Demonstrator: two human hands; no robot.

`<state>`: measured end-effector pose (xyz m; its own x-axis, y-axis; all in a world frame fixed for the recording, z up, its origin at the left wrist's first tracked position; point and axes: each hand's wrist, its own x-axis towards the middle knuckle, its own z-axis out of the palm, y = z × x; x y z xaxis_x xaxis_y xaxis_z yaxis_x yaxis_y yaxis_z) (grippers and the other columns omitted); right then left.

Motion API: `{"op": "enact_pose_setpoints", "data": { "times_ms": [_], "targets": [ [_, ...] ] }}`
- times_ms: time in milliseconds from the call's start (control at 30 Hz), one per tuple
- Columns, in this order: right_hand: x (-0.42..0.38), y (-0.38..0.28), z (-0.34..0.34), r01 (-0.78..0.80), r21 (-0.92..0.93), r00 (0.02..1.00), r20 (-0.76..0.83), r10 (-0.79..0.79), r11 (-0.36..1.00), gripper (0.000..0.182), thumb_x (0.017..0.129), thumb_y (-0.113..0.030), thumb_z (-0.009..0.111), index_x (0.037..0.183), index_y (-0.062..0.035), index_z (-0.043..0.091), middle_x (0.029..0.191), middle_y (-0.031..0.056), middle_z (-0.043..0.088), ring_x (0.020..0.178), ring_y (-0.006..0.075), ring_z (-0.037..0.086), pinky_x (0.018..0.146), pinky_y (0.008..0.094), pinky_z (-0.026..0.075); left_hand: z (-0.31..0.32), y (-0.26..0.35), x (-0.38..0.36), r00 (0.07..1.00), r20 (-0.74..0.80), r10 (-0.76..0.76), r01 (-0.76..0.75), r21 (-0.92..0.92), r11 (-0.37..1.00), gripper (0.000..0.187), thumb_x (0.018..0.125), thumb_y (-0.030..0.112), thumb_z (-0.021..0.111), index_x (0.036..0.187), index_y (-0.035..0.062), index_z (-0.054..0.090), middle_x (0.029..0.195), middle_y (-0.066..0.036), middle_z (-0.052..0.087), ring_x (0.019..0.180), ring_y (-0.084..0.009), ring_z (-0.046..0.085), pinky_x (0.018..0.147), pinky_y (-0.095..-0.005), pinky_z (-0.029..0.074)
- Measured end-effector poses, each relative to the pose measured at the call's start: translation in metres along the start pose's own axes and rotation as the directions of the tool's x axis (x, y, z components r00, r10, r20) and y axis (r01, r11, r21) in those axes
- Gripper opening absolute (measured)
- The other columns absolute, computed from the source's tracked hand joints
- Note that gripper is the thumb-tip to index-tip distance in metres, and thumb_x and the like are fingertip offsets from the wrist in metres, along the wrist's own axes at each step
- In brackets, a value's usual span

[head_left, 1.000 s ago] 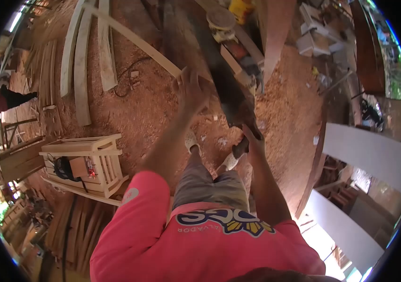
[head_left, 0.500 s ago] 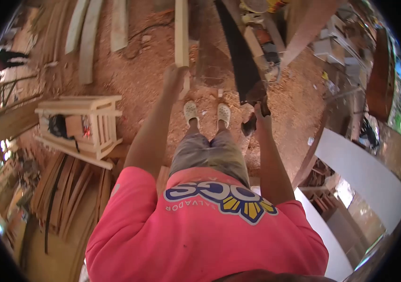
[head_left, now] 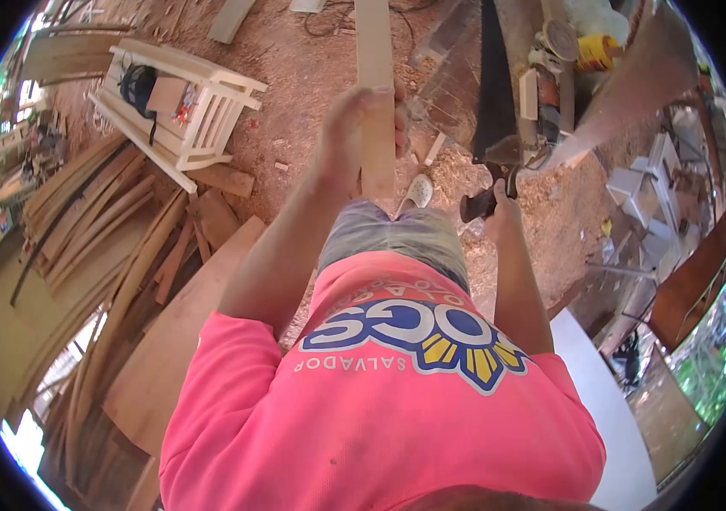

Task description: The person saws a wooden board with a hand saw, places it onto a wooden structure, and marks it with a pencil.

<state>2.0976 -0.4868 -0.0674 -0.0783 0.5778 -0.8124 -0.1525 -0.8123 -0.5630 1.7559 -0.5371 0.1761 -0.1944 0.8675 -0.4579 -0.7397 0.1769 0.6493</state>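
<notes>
— Two hands busy? What's where?

— Left hand (head_left: 361, 119): my fingers (head_left: 400, 115) wrap shut around a pale wood strip (head_left: 375, 51), gripped near its close end so the length runs out ahead of me over the sawdust floor (head_left: 295, 102).

— And the right?

— Right hand (head_left: 503, 217) is closed on the dark handle of a handsaw (head_left: 490, 94), blade pointing away, beside the strip but apart from it.

— Surroundings?

— White crate (head_left: 201, 94) on my left, stacked boards (head_left: 90, 213) nearer, tools (head_left: 550, 60) up right.

Wooden slat (head_left: 375, 94) now upright in left hand (head_left: 354, 128), nearer the body; handsaw (head_left: 492, 94) likewise.
</notes>
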Motion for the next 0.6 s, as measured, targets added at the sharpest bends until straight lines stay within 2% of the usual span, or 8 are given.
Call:
{"op": "enact_pose_setpoints", "data": {
  "times_ms": [67, 133, 267, 300, 333, 367, 433, 600],
  "targets": [
    [0.017, 0.003, 0.002, 0.085, 0.031, 0.995, -0.061, -0.083, 0.996, 0.047, 0.1, -0.045, 0.072, 0.115, -0.0022, 0.062, 0.096, 0.0102, 0.068, 0.089, 0.0215, 0.069, 0.075, 0.0377, 0.058, -0.002, 0.004, -0.015, 0.999, -0.025, 0.036, -0.035, 0.022, 0.999, 0.034, 0.091, 0.032, 0.065, 0.109, 0.0025, 0.062, 0.079, -0.007, 0.063, 0.067, -0.0169, 0.063, 0.061, -0.033, 0.052],
    [0.037, 0.002, -0.014, 0.104, -0.249, 0.994, -0.009, -0.11, 0.963, 0.049, 0.101, -0.047, 0.069, 0.119, -0.0011, 0.061, 0.097, 0.0089, 0.066, 0.087, 0.0166, 0.067, 0.062, 0.0327, 0.055, -0.012, 0.01, -0.027, 0.993, -0.061, 0.105, -0.099, 0.103, 0.99, 0.033, 0.091, 0.029, 0.066, 0.107, 0.0013, 0.063, 0.078, -0.008, 0.063, 0.065, -0.0178, 0.064, 0.06, -0.0334, 0.053],
    [-0.003, -0.019, 0.007, 0.281, -0.757, 0.956, 0.167, -0.24, 0.59, 0.052, 0.104, -0.051, 0.058, 0.126, -0.0038, 0.061, 0.067, 0.0075, 0.061, 0.042, 0.0175, 0.052, 0.038, 0.0339, 0.039, -0.057, 0.016, -0.057, 0.941, -0.129, 0.313, -0.234, 0.42, 0.877, 0.031, 0.085, 0.024, 0.071, 0.102, -0.0004, 0.064, 0.079, -0.009, 0.066, 0.065, -0.0197, 0.065, 0.061, -0.0338, 0.053],
    [0.003, -0.027, -0.001, 0.356, -0.913, 0.924, 0.313, -0.22, 0.198, 0.052, 0.103, -0.049, 0.058, 0.121, -0.0006, 0.063, 0.069, 0.013, 0.064, 0.056, 0.0264, 0.059, 0.048, 0.041, 0.044, -0.078, 0.018, -0.066, 0.927, -0.118, 0.356, -0.252, 0.506, 0.825, 0.031, 0.083, 0.024, 0.071, 0.102, -0.0009, 0.064, 0.079, -0.011, 0.066, 0.066, -0.0215, 0.066, 0.062, -0.035, 0.053],
    [0.011, -0.035, -0.01, 0.37, -0.859, 0.87, 0.454, -0.193, -0.354, 0.053, 0.102, -0.048, 0.058, 0.116, 0.0025, 0.066, 0.07, 0.0186, 0.066, 0.071, 0.0353, 0.066, 0.059, 0.0481, 0.05, -0.101, 0.018, -0.071, 0.916, -0.102, 0.388, -0.26, 0.587, 0.767, 0.032, 0.082, 0.023, 0.072, 0.101, -0.0015, 0.064, 0.079, -0.012, 0.067, 0.067, -0.0233, 0.067, 0.063, -0.0361, 0.053],
    [0.018, -0.043, -0.018, 0.314, -0.629, 0.797, 0.582, -0.163, -0.712, 0.055, 0.101, -0.047, 0.058, 0.112, 0.0057, 0.068, 0.072, 0.0241, 0.069, 0.085, 0.0442, 0.072, 0.07, 0.0552, 0.055, -0.127, 0.012, -0.076, 0.884, -0.11, 0.454, -0.274, 0.664, 0.696, 0.033, 0.081, 0.023, 0.071, 0.101, -0.0022, 0.064, 0.079, -0.015, 0.067, 0.068, -0.0266, 0.067, 0.065, -0.038, 0.054],
    [-0.02, -0.075, 0.032, 0.072, -0.875, 0.894, 0.269, -0.359, -0.478, 0.047, 0.098, -0.04, 0.062, 0.096, 0.0059, 0.072, 0.084, 0.0246, 0.073, 0.088, 0.0456, 0.072, 0.079, 0.0572, 0.054, -0.18, -0.001, -0.087, 0.822, -0.111, 0.558, -0.259, 0.801, 0.54, 0.036, 0.078, 0.023, 0.07, 0.102, -0.0035, 0.064, 0.078, -0.021, 0.068, 0.072, -0.0331, 0.069, 0.068, -0.0417, 0.055],
    [-0.03, -0.103, 0.161, 0.504, -0.795, 0.653, 0.607, -0.453, -0.338, 0.044, 0.096, -0.038, 0.067, 0.086, 0.0047, 0.072, 0.075, 0.0191, 0.069, 0.072, 0.0314, 0.069, 0.07, 0.0448, 0.053, -0.243, 0.011, -0.107, 0.81, -0.302, 0.502, -0.06, 0.81, 0.583, 0.038, 0.077, 0.025, 0.069, 0.101, -0.0036, 0.064, 0.083, -0.027, 0.069, 0.081, -0.0432, 0.07, 0.073, -0.0491, 0.054]
  ]
}}
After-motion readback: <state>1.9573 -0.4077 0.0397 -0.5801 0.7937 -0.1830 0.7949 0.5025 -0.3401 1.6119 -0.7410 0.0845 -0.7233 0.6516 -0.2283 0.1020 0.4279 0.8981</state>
